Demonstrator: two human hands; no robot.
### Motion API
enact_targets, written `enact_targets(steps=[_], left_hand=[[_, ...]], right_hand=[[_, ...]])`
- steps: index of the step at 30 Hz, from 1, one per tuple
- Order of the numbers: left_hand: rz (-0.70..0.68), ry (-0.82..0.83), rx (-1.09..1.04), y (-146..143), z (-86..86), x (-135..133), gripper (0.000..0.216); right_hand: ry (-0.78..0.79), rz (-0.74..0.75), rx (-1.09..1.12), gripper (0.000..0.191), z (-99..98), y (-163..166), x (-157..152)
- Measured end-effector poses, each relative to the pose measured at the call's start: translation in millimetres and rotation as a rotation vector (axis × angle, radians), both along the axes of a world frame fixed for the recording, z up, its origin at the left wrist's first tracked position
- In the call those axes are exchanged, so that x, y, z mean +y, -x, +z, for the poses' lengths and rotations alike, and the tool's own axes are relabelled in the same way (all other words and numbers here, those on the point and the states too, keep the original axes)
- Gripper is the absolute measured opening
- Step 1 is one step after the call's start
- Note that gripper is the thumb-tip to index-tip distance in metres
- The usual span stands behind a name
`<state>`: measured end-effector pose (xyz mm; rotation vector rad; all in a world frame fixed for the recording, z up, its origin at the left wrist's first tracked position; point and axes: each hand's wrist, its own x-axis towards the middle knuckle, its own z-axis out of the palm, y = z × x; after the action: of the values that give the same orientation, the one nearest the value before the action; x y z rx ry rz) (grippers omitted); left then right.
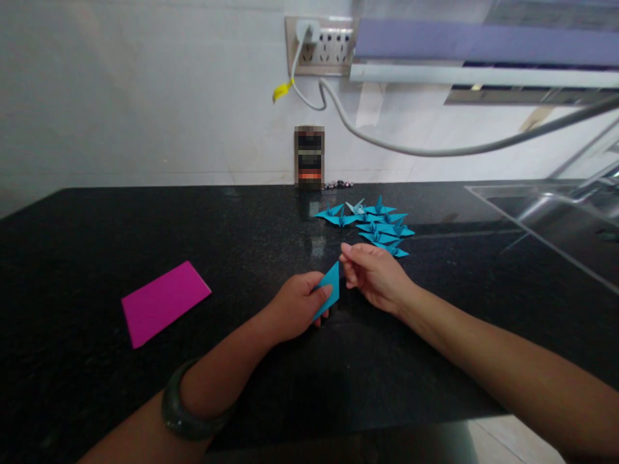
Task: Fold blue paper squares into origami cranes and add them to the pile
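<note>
Between the thumb and fingers of my left hand is a folded piece of blue origami paper, its pointed end turned up and away from me. Just right of that point, my right hand has its fingers curled and the thumb pressed to the index finger. Whether anything is pinched there is too small to make out. Beyond my right hand lies a group of several blue folded paper cranes, one of them paler than the others.
A pink rectangular stack of paper lies left on the black countertop. A small blurred device leans against the wall by a beaded strand. At right is a metal sink. A grey cable hangs above, from a wall socket.
</note>
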<state>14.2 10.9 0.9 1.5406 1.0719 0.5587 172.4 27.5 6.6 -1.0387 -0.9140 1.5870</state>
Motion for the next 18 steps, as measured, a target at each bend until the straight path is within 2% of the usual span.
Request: enact_targets(steps=[4,9,18], left_hand=[[0.119,0.009,-0.103,0.3,-1.2,2.6,0.021],[0.31,0.011,-0.248,2.7,-0.3,5.4,0.023],[0.37,0.116,-0.308,-0.4,2.8,3.4,0.021]], right_hand=[[-0.019,0.046,-0.117,0.036,-0.9,1.9,-3.3],[0.014,0.196,-0.273,0.034,-4.2,5.1,-8.6],[0.053,0.205,-0.239,0.029,-6.1,3.1,-7.3]])
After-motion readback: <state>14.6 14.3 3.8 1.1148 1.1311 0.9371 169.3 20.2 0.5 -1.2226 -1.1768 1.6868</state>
